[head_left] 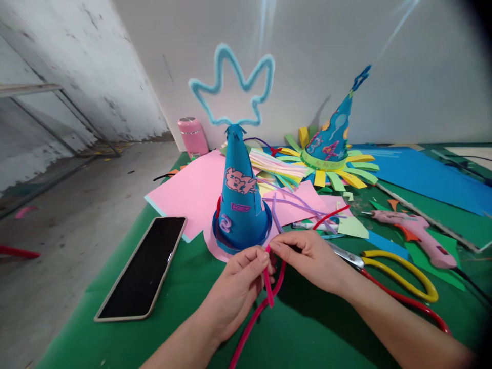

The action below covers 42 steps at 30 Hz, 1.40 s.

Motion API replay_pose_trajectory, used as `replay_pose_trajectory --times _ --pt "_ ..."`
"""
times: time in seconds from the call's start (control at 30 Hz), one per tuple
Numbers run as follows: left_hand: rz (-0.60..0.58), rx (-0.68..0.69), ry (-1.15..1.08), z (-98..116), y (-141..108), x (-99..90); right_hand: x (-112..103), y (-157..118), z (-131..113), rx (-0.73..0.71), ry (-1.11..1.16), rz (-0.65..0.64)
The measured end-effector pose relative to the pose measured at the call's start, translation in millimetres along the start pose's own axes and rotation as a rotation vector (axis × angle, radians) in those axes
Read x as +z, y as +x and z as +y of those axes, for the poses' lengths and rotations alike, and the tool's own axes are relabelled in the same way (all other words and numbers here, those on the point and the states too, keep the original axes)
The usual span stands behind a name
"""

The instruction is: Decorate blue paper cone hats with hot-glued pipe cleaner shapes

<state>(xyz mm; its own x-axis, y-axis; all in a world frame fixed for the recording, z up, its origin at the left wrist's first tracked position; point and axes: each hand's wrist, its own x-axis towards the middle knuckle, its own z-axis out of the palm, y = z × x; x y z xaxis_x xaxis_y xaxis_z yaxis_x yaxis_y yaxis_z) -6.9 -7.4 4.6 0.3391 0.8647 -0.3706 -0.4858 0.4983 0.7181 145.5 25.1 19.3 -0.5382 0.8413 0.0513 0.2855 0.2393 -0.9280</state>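
Note:
Between my two hands are fuzzy pink pipe cleaners [268,287], bent and crossing in front of me. My left hand [246,277] pinches one near its upper end. Fingertips of my right hand [307,256] are closed on the pink strand beside it, almost touching the left fingers. Just beyond stands a blue paper cone hat [240,205] with pink and purple cut-outs and an upturned brim. A light-blue pipe cleaner shape [219,66], spiky like a crown, rises from its tip. Under its brim shows a pink paper piece [211,245].
A phone [142,269] lies at left on the green table cover [184,333]. Yellow-and-red-handled scissors [400,261] and a pink glue gun [417,230] lie right. Behind are a pink bottle [193,137], pink paper [188,189] and another decorated cone hat [330,136].

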Motion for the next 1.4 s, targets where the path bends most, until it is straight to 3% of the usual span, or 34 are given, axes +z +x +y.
replay_pose_trajectory --times 0.23,0.33,0.47,0.57,0.73,0.9,1.13,1.4 --pt "-0.055 -0.036 -0.023 -2 -1 3.9 2 -2 0 0.073 0.064 -0.028" --pt "-0.047 -0.025 -0.011 -2 -1 3.2 -1 0 -1 0.033 -0.040 0.012" --pt "-0.048 -0.017 -0.004 -1 -1 2.4 -2 1 -1 0.073 -0.011 0.063" --pt "-0.047 -0.004 0.013 1 -2 1.9 -4 1 -1 0.120 0.093 0.066" --pt "-0.090 0.026 0.108 3 -4 2.0 -10 2 1 0.241 0.394 -0.052" --pt "0.020 0.059 0.328 3 -3 1.4 -9 4 8 0.345 0.571 -0.087" --pt "0.069 0.077 0.598 3 -4 5.0 -5 5 7 0.309 0.463 -0.035" --pt "0.065 0.068 0.540 2 -3 5.2 -6 5 6 0.277 0.364 -0.001"
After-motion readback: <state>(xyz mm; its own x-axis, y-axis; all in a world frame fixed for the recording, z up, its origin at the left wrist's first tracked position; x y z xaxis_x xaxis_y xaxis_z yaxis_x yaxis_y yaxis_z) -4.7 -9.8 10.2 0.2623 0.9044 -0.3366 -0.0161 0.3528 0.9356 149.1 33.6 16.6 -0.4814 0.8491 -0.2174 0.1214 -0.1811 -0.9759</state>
